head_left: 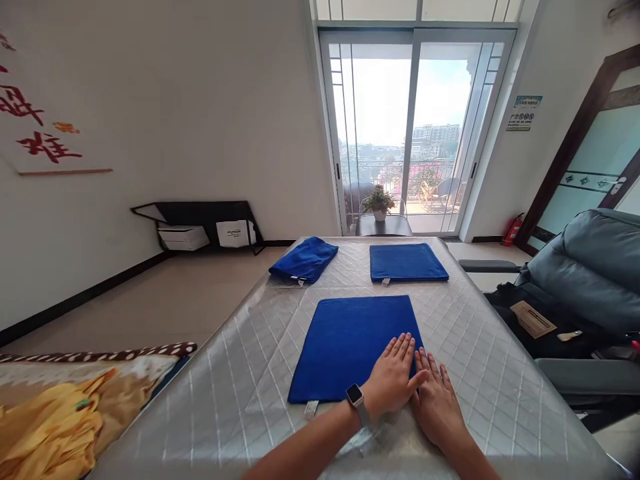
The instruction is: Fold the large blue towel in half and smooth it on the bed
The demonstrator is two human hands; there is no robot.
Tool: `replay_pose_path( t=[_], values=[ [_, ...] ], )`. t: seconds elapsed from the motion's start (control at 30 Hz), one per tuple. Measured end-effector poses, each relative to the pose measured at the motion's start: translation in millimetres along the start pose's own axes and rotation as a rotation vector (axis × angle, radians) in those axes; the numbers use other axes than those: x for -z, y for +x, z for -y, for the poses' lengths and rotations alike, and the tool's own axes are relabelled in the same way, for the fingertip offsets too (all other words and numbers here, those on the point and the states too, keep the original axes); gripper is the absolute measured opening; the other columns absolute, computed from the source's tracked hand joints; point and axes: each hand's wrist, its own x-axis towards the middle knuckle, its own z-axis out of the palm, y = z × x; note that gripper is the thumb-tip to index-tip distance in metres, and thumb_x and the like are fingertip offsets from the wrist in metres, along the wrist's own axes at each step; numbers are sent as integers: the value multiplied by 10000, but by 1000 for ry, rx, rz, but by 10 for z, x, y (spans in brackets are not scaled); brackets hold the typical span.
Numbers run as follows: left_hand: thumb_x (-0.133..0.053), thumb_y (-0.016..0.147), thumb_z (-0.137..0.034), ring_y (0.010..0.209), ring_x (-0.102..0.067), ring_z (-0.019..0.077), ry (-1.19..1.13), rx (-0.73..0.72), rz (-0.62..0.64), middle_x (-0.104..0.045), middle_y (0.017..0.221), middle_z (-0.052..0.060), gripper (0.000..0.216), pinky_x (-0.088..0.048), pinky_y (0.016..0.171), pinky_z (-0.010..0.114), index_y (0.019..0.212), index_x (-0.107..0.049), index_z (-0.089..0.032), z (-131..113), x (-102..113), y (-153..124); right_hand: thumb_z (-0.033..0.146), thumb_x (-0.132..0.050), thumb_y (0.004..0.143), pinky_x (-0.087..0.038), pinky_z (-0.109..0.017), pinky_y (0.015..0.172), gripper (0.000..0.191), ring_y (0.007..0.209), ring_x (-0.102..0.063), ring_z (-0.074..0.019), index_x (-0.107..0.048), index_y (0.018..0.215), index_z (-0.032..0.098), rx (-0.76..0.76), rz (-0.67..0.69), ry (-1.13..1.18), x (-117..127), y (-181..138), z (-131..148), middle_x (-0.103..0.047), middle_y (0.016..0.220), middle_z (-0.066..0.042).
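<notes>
Both lie open, gripping nothing: our left hand (394,379) rests flat on the tagged blue cloth (350,347), which extends ahead-left; our right hand (439,399) lies along its edge. We judge this smoothing; next calls for light, even pressure.

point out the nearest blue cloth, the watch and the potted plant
Nearest blue cloth (356,347): head view, upper surface.
Watch (355,395): head view, dark screen.
Potted plant (379,201): head view, leaves.
</notes>
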Motion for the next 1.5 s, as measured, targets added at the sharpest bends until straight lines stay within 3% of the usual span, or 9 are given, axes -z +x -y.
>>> replay_pose_path(
  t=[0.1, 0.2, 0.47, 0.63, 1.03, 1.17, 1.27, 1.37, 1.5],
  values=[
    [-166, 1021, -577, 1508, -157, 233, -19, 26, 21, -256, 1614, 128, 721, -192, 1226, 421, 1562, -235, -105, -2, -91, 95, 421, -212, 991, -58, -453, 1229, 638, 1515, -57, -222, -207, 1569, 150, -9, 20, 14, 21, -6, 3, -149, 1634, -34],
    [-171, 1017, -593, 1506, -170, 237, -4, 71, 50, -245, 1617, 133, 735, -201, 1223, 420, 1558, -249, -102, 186, -17, -61, 516, -185, 998, -50, -454, 1230, 686, 1516, -57, -227, -207, 1568, 134, -8, 1, 28, 25, -7, 2, -131, 1636, -46],
    [-194, 1016, -605, 1500, -193, 246, 166, 352, 68, -221, 1628, 98, 729, -220, 1215, 439, 1582, -152, -149, 1022, 324, -1132, 573, -146, 993, -49, -451, 1234, 727, 1517, -54, -216, -163, 1572, 134, -17, -8, 27, 19, -2, 1, -102, 1643, -38],
    [-227, 1001, -635, 1503, -175, 260, 204, 503, 34, -182, 1632, 115, 783, -206, 1216, 466, 1584, -93, -130, 1251, 351, -1543, 587, -127, 986, -55, -454, 1235, 745, 1516, -69, -217, -186, 1570, 127, -10, -37, 14, -3, -8, -4, -132, 1643, -44],
    [-262, 987, -654, 1502, -177, 261, 180, 515, -14, -201, 1625, 132, 811, -223, 1216, 448, 1574, -176, -101, 1213, 369, -1551, 563, -161, 983, -108, -456, 1229, 732, 1511, -112, -230, -200, 1569, 126, -9, -35, -67, -25, -14, -5, -155, 1639, -52],
    [-269, 990, -644, 1499, -190, 259, 179, 497, -38, -224, 1621, 128, 796, -227, 1216, 446, 1573, -188, -109, 1222, 362, -1562, 521, -237, 975, -124, -490, 1220, 693, 1503, -160, -263, -303, 1546, 134, 13, 37, -143, 79, 14, -54, -236, 1618, -67],
    [-273, 991, -639, 1499, -192, 256, 177, 495, -42, -246, 1616, 125, 792, -230, 1216, 445, 1571, -198, -105, 1224, 369, -1562, 460, -266, 976, -126, -507, 1214, 646, 1498, -180, -275, -362, 1524, 132, 47, 88, -192, 236, 170, -58, -275, 1605, -82],
    [-269, 992, -639, 1499, -195, 257, 171, 500, -24, -245, 1615, 131, 796, -238, 1213, 451, 1566, -207, -92, 1222, 386, -1562, 456, -248, 989, -125, -502, 1212, 647, 1496, -187, -269, -328, 1537, 120, 78, 65, -183, 374, 456, 4, -263, 1610, -93],
    [-275, 997, -625, 1498, -198, 260, 168, 488, -28, -226, 1623, 121, 778, -254, 1204, 458, 1579, -159, -121, 1217, 390, -1570, 480, -203, 1007, -113, -479, 1212, 668, 1507, -134, -257, -260, 1557, 105, 66, 10, -139, 355, 859, 82, -216, 1626, -105]
  ],
)
